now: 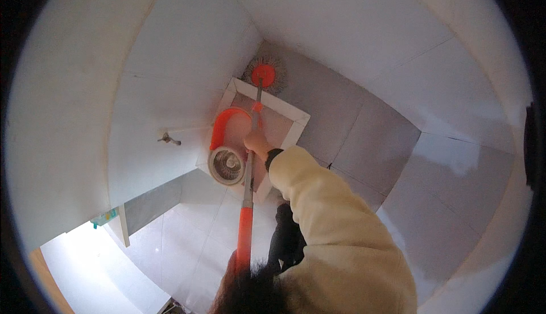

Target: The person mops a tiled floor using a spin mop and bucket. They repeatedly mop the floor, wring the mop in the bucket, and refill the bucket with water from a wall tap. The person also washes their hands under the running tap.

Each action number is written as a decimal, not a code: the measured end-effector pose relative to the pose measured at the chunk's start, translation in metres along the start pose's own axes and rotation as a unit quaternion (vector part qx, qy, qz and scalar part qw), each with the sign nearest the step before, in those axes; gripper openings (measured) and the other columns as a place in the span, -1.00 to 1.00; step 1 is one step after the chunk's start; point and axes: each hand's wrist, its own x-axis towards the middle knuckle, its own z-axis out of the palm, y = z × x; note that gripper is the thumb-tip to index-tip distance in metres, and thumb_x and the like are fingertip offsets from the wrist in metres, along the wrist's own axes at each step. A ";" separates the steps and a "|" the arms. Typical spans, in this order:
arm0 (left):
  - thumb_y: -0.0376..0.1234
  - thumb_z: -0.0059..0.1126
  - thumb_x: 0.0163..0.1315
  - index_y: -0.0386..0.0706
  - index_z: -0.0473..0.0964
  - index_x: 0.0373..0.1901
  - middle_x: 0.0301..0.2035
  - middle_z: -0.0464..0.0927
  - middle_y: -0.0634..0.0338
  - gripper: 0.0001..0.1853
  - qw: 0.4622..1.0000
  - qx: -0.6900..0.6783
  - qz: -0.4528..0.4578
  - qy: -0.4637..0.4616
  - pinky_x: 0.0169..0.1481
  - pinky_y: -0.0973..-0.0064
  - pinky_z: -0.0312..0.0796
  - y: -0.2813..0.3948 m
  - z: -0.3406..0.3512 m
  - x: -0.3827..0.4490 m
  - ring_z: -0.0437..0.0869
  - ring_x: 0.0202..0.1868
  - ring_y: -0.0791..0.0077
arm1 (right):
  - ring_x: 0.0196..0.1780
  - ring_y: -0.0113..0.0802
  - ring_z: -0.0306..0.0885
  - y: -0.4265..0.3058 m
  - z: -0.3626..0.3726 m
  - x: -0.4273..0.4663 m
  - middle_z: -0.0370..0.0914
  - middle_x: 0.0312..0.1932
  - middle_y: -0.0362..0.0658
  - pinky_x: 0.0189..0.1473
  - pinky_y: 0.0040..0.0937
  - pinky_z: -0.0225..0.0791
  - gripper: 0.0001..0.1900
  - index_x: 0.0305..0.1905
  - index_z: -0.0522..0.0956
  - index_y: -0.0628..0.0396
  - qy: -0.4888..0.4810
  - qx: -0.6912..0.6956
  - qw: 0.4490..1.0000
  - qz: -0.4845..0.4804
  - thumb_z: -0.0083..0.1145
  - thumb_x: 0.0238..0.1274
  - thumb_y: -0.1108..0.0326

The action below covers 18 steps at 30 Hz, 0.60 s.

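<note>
A spin mop's metal pole [248, 181] with an orange grip runs from near my body towards the corner. Its round orange head [263, 75] with a grey fringe lies on the floor tiles beyond the raised basin. My right hand [257, 141], in a cream sleeve with a dark cuff, is closed round the pole's middle. Low in the picture, my left hand [230, 267] is at the orange grip, partly hidden by dark hair. Left of the pole, a mop bucket with an orange rim [219, 128] and a round wringer basket [227, 165] stands in the basin.
The low white kerb [302, 122] of the basin surrounds the bucket. A metal tap [169, 139] juts from the left wall. A cabinet panel [124, 224] and a greenish package [104, 218] are at lower left. Tiled walls meet behind the mop head.
</note>
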 end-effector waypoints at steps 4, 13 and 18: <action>-0.58 -0.12 0.14 -0.27 0.15 0.39 -0.18 0.53 0.02 -0.33 0.999 0.038 -0.023 -0.004 -0.15 0.54 0.41 0.004 0.007 0.028 0.53 -0.27 0.49 | -0.37 -0.11 0.60 0.020 -0.020 0.026 0.54 -0.59 0.00 -0.27 -0.18 0.42 -0.82 -0.50 0.58 0.24 0.016 0.333 0.933 0.134 0.15 0.10 0.35; -0.52 -0.01 0.17 -0.26 0.06 0.42 -0.11 0.54 -0.02 -0.28 0.974 0.214 0.008 -0.073 0.08 0.44 0.38 0.042 -0.003 0.022 0.55 -0.06 0.32 | -0.37 -0.06 0.64 0.037 -0.067 0.001 0.56 -0.54 0.06 -0.34 -0.13 0.46 -0.66 -0.29 0.52 0.34 0.053 0.341 0.910 0.230 0.16 0.17 0.18; -0.27 0.01 0.30 -0.19 0.16 0.39 -0.08 0.58 0.00 -0.37 0.931 0.348 -0.042 -0.105 -0.02 0.40 0.45 0.073 -0.048 -0.019 0.62 -0.12 0.27 | -0.19 -0.06 0.62 0.021 -0.089 -0.099 0.54 -0.27 0.18 -0.31 -0.13 0.48 -0.46 0.03 0.28 0.50 0.154 0.495 0.784 0.341 0.10 0.26 0.15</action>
